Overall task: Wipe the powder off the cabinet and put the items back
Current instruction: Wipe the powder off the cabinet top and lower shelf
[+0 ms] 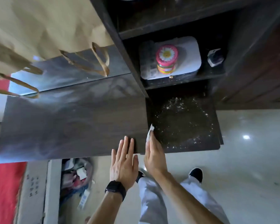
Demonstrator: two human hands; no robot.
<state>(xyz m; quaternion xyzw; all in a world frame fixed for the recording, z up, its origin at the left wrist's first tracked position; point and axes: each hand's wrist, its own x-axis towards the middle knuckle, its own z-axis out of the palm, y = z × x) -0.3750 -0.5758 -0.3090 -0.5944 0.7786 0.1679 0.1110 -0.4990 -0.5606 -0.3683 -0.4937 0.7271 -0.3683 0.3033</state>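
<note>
Dark cabinet (74, 120) shelf dusted with powder (181, 120). Left hand (124, 160) laid flat, fingers spread. White cloth (149, 134) pinched by right hand (154, 156). Risk: powder swept onto floor (249, 159).

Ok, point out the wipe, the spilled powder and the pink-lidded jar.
wipe (149, 133), head view, on the white edge sticking up above the right hand.
powder (179, 105), head view, on the white specks on the dark shelf.
pink-lidded jar (167, 54), head view, on the daisy lid.
</note>
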